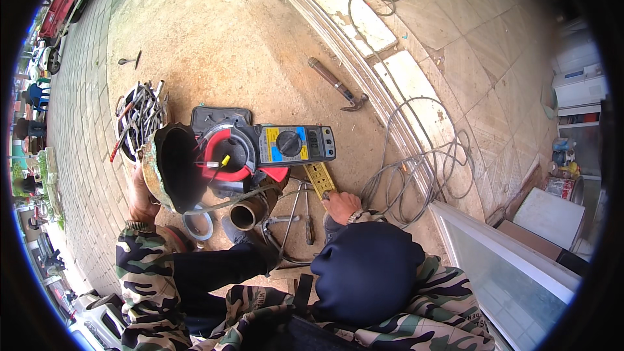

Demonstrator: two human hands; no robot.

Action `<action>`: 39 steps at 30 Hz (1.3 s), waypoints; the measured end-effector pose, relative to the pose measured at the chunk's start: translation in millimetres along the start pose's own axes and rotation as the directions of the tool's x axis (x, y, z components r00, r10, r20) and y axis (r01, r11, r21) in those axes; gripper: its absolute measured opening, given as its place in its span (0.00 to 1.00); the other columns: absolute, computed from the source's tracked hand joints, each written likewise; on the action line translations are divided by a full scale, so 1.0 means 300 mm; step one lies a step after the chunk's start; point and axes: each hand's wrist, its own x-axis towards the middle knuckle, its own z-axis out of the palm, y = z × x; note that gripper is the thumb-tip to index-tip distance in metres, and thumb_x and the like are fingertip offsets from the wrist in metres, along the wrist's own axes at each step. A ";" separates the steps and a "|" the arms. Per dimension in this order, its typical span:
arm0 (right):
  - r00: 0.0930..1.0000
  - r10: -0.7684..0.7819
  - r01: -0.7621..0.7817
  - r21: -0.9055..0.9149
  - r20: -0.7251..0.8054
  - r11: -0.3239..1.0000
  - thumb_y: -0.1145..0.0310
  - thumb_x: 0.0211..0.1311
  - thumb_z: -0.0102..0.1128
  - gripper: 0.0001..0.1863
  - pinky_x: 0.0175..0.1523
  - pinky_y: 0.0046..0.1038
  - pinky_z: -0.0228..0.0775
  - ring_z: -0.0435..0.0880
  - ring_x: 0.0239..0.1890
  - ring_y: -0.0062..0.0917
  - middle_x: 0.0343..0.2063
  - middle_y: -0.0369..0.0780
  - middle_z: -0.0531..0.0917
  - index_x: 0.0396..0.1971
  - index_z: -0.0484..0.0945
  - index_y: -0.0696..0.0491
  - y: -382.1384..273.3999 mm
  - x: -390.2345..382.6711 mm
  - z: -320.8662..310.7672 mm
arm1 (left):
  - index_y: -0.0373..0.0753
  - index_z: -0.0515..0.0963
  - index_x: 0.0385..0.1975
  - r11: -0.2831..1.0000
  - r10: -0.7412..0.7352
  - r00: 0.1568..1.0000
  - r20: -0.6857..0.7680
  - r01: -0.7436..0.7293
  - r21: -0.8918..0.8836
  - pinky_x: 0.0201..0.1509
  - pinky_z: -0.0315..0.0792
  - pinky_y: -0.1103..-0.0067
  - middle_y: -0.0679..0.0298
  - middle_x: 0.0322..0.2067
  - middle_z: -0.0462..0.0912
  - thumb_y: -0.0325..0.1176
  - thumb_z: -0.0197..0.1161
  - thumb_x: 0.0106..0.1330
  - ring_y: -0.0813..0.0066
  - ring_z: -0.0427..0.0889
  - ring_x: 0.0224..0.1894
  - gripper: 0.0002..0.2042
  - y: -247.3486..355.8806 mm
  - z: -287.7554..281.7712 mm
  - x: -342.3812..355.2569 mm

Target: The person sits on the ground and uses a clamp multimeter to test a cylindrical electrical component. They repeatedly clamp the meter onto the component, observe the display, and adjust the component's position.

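Observation:
My left hand (141, 198) is closed around the outer side of a round, worn greenish metal housing (155, 172), its dark hollow mouth facing right. Some of its fingers are hidden behind the shell. Beside the mouth lies a clamp meter (286, 144) with red jaws and a dial; a wire with a yellow-tipped connector (225, 160) passes at the jaws. My right hand (342, 207) is closed on the near end of a yellow power strip (318, 179); its fingertips are partly hidden. A rusty metal pipe (247, 212) stands below the meter.
A container of hand tools (140, 117) stands at left, a dark case (220, 117) behind the meter. A hammer (338, 84) lies farther off, a screwdriver (309, 227) near my feet. Loose cable (422, 156) coils along the door track at right. A dark blue rounded cloth shape (367, 273) covers my right forearm.

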 end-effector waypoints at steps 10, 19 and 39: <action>1.000 -0.015 0.015 -0.010 -0.014 1.000 0.50 0.66 0.58 0.21 0.46 0.50 0.76 0.86 0.41 0.51 0.33 0.52 0.86 0.40 0.83 0.55 0.003 0.005 0.010 | 0.33 0.76 0.57 1.000 -0.010 1.000 -0.023 0.009 -0.027 0.56 0.80 0.71 0.57 0.50 0.85 0.39 0.53 0.74 0.65 0.86 0.49 0.19 0.012 0.028 -0.016; 0.999 -0.033 0.033 0.001 -0.031 0.999 0.51 0.66 0.59 0.20 0.44 0.49 0.76 0.86 0.39 0.50 0.32 0.52 0.86 0.39 0.82 0.55 -0.006 -0.005 -0.008 | 0.33 0.76 0.55 0.999 0.024 0.995 -0.095 -0.026 -0.018 0.55 0.80 0.72 0.57 0.49 0.85 0.36 0.52 0.72 0.65 0.87 0.47 0.18 0.003 0.027 -0.014; 0.989 -0.056 0.049 -0.054 -0.140 0.997 0.51 0.61 0.61 0.19 0.42 0.48 0.78 0.86 0.35 0.48 0.29 0.50 0.86 0.36 0.84 0.53 0.011 0.003 0.036 | 0.35 0.76 0.55 1.000 0.016 0.993 -0.116 -0.013 0.027 0.46 0.83 0.75 0.59 0.46 0.86 0.37 0.55 0.73 0.69 0.88 0.43 0.17 0.004 0.058 -0.014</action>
